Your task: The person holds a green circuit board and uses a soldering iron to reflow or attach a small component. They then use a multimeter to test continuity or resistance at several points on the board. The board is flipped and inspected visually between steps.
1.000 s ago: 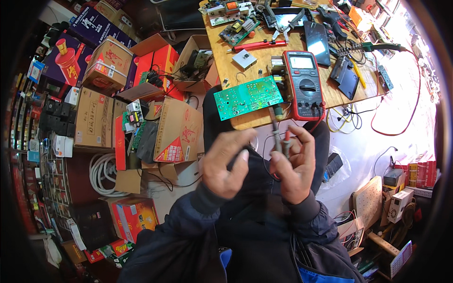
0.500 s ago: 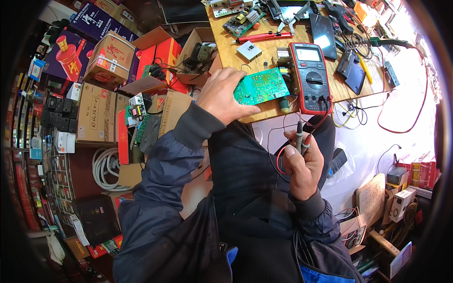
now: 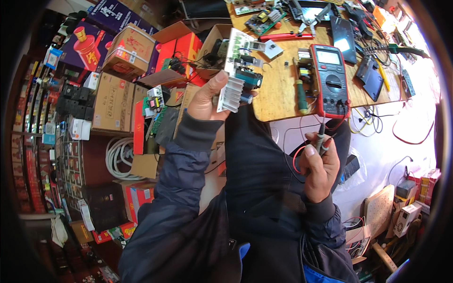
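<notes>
My left hand [image 3: 207, 98] grips a circuit board [image 3: 231, 59] by its lower end, left of the table's near corner. The board is tilted up on edge, so its component side shows, with a silver finned heatsink [image 3: 231, 94] and dark cylindrical parts. In my right hand [image 3: 318, 167], below the table edge, the test probes [image 3: 321, 137] are pinched together, and their leads loop beside the fingers. The red-and-grey multimeter [image 3: 331, 82] lies on the table with its dial and lit screen facing up; the leads plug into its lower end.
On the wooden table [image 3: 278, 101] lie a green-handled screwdriver [image 3: 301, 96], a red pen-like tool [image 3: 288, 36], a dark phone [image 3: 343, 40], pliers [image 3: 309, 16], another board [image 3: 264, 22] and a soldering iron [image 3: 401, 49]. Cardboard boxes [image 3: 113, 101] are stacked at left.
My left hand has lifted the circuit board off the table and turned it from green solder side to component side. My right hand still holds the probes. The whole view has shifted slightly.
</notes>
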Demonstrator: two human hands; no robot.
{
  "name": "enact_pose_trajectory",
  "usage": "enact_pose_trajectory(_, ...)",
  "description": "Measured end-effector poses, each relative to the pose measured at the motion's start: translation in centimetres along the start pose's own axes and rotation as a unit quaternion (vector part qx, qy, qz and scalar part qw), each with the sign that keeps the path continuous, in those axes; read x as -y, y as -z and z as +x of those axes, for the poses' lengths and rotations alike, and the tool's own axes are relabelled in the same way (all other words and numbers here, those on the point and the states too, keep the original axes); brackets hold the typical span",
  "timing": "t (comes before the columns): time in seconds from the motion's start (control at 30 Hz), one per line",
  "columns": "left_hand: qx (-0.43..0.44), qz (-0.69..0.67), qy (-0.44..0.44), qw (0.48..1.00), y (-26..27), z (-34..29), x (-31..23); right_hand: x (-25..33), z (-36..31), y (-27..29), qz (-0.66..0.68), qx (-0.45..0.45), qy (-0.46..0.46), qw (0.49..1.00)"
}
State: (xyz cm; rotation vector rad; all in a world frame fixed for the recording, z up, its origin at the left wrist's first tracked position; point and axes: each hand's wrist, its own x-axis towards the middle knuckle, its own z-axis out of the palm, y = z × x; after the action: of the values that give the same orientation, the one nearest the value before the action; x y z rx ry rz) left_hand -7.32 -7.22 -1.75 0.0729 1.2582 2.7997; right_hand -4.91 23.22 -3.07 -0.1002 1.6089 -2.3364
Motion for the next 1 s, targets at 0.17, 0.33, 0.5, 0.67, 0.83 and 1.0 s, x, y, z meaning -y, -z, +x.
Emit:
enact_pose_trajectory(0.17, -0.035, -0.239, -0.016, 0.970, 1.2, -2.8, 2.7, -0.4, -0.3, -0.4, 0.013, 0.026, 0.011, 1.000)
enact_pose_trajectory(0.33, -0.014, -0.316, -0.029, 0.948, 1.4, -4.4, 4.0, -0.4, -0.8, -0.6, 0.014, 0.049, -0.033, 0.998)
enact_pose_trajectory(0.5, -0.020, -0.305, -0.041, 0.951, 1.8, -5.2, 4.9, -0.4, -1.0, -0.6, -0.040, 0.079, -0.049, 0.995)
enact_pose_trajectory(0.67, 0.004, -0.285, -0.047, 0.957, 2.4, -5.7, 5.7, -0.3, -0.8, -0.6, -0.096, 0.088, -0.048, 0.990)
enact_pose_trajectory(0.83, 0.017, -0.308, -0.042, 0.950, 2.8, -6.1, 6.4, -0.5, -0.7, -0.7, -0.117, 0.096, -0.048, 0.987)
enact_pose_trajectory(1.0, -0.006, -0.331, -0.023, 0.943, 3.2, -6.4, 6.4, -0.7, -0.7, -0.7, -0.116, 0.105, -0.052, 0.986)
